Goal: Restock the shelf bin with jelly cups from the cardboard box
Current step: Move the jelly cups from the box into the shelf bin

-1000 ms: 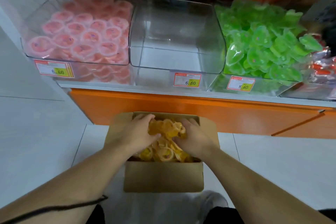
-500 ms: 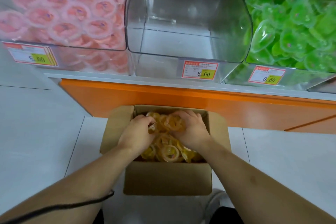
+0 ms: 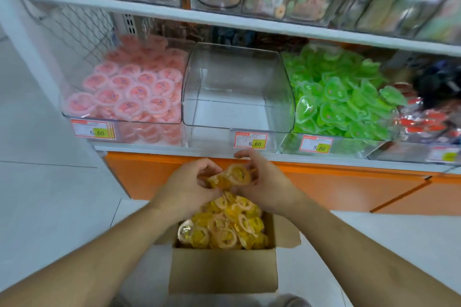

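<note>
While both hands hang together above the cardboard box (image 3: pixel 222 273), their curled fingers close round a small clump of yellow jelly cups (image 3: pixel 230 177) held between them; how many cups are in the clump cannot be told, since fingers cover its sides. The left hand (image 3: pixel 189 188) grips the clump from its own side with fingers bent over the top, and the right hand (image 3: pixel 265 185) cups the other side, its thumb raised toward the shelf edge. Beneath the hands the box stands open on the floor, heaped with more yellow jelly cups (image 3: pixel 224 228); the far rim of the box is hidden behind the wrists. Just beyond the fingertips sits the clear shelf bin (image 3: pixel 237 97), with nothing lying on its floor and its top open, a price tag (image 3: pixel 251 140) on its front lip. Beyond the left hand is a bin of pink jelly cups (image 3: pixel 132 92); beyond the right hand, a bin of green jelly cups (image 3: pixel 341 97). Farther that way the packets are blurred and cut off by the frame edge.
</note>
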{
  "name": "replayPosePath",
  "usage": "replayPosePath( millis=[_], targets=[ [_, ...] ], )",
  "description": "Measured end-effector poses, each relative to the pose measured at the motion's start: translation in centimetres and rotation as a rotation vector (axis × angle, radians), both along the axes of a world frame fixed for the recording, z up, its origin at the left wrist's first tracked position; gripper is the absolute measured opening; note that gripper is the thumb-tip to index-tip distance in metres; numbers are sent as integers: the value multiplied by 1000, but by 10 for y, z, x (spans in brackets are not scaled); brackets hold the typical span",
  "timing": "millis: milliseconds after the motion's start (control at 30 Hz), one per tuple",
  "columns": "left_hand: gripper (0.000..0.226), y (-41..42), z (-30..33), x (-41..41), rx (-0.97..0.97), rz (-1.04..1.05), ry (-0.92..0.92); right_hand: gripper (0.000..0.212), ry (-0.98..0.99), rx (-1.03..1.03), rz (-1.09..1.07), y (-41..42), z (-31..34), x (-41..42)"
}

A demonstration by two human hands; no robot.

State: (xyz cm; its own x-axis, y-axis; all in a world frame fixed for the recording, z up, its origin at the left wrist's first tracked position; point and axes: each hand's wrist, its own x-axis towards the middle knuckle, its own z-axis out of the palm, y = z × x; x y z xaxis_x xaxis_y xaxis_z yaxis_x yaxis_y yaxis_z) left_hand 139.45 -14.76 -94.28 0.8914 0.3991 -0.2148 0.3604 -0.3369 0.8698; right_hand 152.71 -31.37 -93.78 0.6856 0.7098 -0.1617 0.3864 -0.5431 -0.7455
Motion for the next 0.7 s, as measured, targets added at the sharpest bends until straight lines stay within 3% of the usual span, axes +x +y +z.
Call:
replayPosePath(
  millis=[167, 367, 567, 700],
  targets=[
    [27, -12, 59, -10, -54, 77, -157, 50, -65, 122, 37, -15, 62, -10],
    [33, -11, 103, -11, 7, 92, -298, 41, -140, 164, 78, -12, 103, -22],
    [54, 17, 131, 20, 166, 44, -291, 57, -216, 95, 82, 27, 125, 4],
    [56, 49, 130, 55, 281, -28, -267, 42, -240, 72, 105, 64, 124, 42]
  ],
)
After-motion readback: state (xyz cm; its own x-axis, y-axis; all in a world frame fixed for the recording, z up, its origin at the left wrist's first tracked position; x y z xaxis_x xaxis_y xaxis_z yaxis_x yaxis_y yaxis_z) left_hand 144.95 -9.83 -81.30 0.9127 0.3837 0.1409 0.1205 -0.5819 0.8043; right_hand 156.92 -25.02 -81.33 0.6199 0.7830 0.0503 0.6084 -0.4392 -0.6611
